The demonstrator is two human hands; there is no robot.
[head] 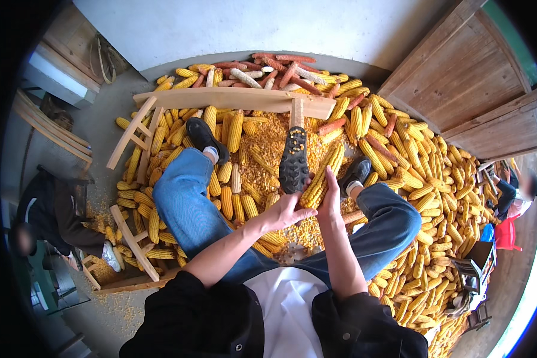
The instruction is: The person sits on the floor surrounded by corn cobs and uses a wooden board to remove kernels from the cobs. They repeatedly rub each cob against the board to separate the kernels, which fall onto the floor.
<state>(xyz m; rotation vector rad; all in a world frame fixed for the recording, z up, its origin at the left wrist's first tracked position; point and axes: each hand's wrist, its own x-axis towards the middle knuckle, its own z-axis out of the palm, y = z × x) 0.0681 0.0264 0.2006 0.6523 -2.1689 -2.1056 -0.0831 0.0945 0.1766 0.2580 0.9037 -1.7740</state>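
Observation:
Between my knees, a yellow ear of corn (pixel 323 176) is held at a slant, its rows of kernels mostly in place. My right hand (pixel 330 197) supports it along the right side with the fingers stretched up it. At the ear's lower end, my left hand (pixel 287 212) grips with thumb and fingers, partly hidden. Just left of the ear stands a black studded rubber shoe sole (pixel 294 156), fixed against a leg of a tipped wooden bench (pixel 237 99). Some loose kernels rest on the sole. Loose corn kernels (pixel 268 129) cover the floor around it.
Yellow ears of corn (pixel 423 179) pile up on the right. Bare red and white cobs (pixel 268 74) lie by the wall. A wooden panel (pixel 470 76) leans at right. One person (pixel 58 215) sits at left, another (pixel 514 192) at far right near a red chair (pixel 506 233).

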